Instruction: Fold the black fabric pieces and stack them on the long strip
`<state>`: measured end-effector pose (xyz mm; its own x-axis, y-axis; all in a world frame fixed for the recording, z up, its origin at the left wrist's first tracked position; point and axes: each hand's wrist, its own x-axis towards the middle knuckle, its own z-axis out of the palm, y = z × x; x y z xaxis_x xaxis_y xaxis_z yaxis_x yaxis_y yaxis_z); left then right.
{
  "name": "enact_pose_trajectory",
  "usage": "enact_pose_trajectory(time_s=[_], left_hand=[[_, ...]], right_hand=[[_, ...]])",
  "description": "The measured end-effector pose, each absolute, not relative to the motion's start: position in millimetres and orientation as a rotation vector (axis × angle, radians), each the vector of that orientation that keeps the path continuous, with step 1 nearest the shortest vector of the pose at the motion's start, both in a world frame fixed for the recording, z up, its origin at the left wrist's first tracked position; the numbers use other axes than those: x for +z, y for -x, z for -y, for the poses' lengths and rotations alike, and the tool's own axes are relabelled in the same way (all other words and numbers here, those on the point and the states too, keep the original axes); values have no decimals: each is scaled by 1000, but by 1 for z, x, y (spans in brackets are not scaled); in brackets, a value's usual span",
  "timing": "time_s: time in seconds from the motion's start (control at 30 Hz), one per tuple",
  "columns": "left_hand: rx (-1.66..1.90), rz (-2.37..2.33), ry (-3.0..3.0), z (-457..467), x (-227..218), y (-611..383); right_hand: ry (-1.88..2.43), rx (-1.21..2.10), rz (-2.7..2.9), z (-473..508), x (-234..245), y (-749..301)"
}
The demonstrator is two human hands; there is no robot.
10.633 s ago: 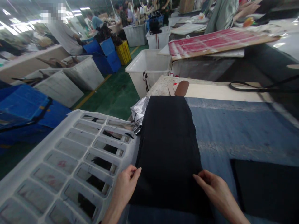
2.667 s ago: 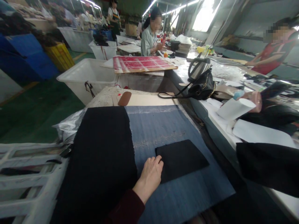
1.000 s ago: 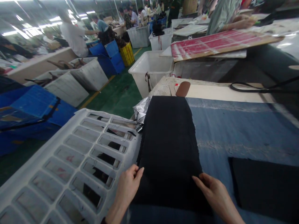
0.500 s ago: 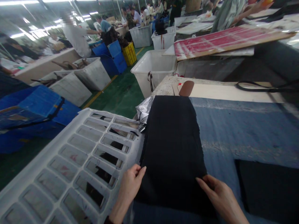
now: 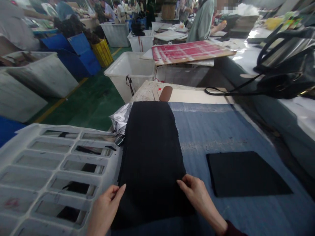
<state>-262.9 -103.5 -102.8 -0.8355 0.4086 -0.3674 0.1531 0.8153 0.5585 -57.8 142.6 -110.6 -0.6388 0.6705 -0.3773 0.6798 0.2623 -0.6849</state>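
A long stack of black fabric pieces lies lengthwise on the blue mat of the worktable. My left hand pinches the stack's near left edge between thumb and fingers. At the near right edge, my right hand has its fingers curled onto the top layer. A single black rectangular piece lies flat on the mat to the right, apart from both hands.
A white slotted plastic crate sits at my left. A brown leather piece lies at the table's far end on a pale board. A black handbag stands at the right. White bins, blue crates and other people fill the background.
My view has swung to the right, so the single black piece and the handbag show more fully. Both hands stay at the near edges of the black stack.
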Motion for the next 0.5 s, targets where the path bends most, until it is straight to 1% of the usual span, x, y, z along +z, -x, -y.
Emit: enact_pose_trajectory(time_s=[0.17,0.33,0.43,0.5], left_hand=[[672,-2528,-460,103,-105,264],[479,-2592,-493,100,-99,264],[323,-2756,-582,100,-96,262],[364,-2960,-785,99,-100,259]], right_hand=[[-1359,-1309,-2475,-142,-110,58],[-1386,-1280,-2468,-141,-110,59],[-1416,-1239,-2478,-140,-108,60],[-1442,-1209,-2486,-139,-106,60]])
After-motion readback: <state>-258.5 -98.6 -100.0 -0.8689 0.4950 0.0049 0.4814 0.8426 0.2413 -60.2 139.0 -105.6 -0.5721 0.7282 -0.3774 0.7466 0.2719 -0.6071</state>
